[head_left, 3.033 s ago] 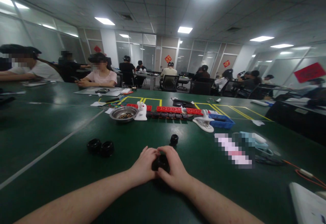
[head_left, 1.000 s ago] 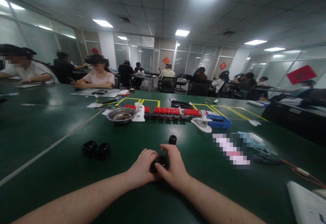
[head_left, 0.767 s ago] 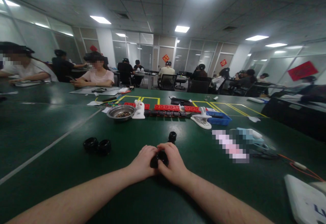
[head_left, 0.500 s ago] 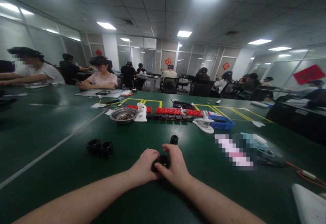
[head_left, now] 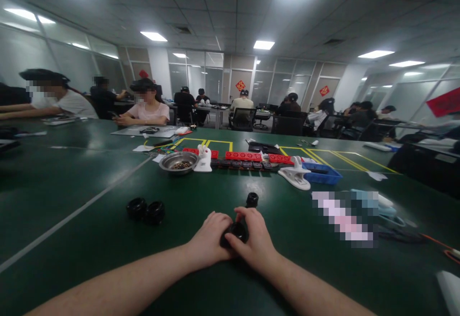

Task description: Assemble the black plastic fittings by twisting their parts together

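Between my two hands is a black ring-shaped part (head_left: pixel 238 230), hollow at the top and glossy. My left hand (head_left: pixel 212 236) wraps its left side, with the fingertips partly hidden behind it. My right hand (head_left: pixel 256 237) grips the other side, thumb across the near rim and fingers curled over the far edge. Just beyond the right fingers a smaller black cylindrical part (head_left: pixel 252 199) stands on the green table (head_left: pixel 194 196). Off to the left, two more black ring-shaped parts, one (head_left: pixel 136 208) beside the other (head_left: pixel 155 212), sit touching or nearly so.
A metal bowl (head_left: pixel 178 163) of small pieces stands ahead, beside a white clamp (head_left: pixel 204 159). Behind runs a row of red blocks (head_left: pixel 244 156). A second white clamp (head_left: pixel 295 176) and a blue tray (head_left: pixel 323 174) lie rightward. Several people sit around the room.
The whole view has shifted slightly, so the table things appear a little further right. Both hands stay around the black ring-shaped part, with little visible change in grip.
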The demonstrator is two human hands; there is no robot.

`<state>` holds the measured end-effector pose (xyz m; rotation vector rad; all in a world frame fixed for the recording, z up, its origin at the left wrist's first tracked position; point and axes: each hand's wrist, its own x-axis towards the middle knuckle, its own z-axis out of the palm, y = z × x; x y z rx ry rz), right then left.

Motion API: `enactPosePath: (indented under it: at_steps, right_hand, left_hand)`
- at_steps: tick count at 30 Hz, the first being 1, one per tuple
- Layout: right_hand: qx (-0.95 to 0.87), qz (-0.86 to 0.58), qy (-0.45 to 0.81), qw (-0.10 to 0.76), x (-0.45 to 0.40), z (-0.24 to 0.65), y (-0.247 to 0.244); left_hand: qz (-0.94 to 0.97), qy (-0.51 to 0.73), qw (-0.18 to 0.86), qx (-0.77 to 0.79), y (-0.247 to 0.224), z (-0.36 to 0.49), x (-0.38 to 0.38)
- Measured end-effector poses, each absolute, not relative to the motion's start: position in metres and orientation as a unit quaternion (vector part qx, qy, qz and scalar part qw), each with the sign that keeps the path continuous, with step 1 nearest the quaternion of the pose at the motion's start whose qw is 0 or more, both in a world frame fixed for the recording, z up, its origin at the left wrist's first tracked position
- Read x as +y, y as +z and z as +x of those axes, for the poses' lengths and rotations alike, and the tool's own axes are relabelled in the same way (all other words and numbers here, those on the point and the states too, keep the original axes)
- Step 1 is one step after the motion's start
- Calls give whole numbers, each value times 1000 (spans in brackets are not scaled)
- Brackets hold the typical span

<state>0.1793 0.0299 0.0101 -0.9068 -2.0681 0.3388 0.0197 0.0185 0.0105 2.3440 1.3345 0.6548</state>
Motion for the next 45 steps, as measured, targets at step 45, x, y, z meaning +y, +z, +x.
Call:
enactPosePath:
  at_steps: [45]
  right_hand:
    - [-829, -350, 155, 407, 27, 180, 12]
  left_hand:
    - [830, 233, 192, 470, 11, 21, 19]
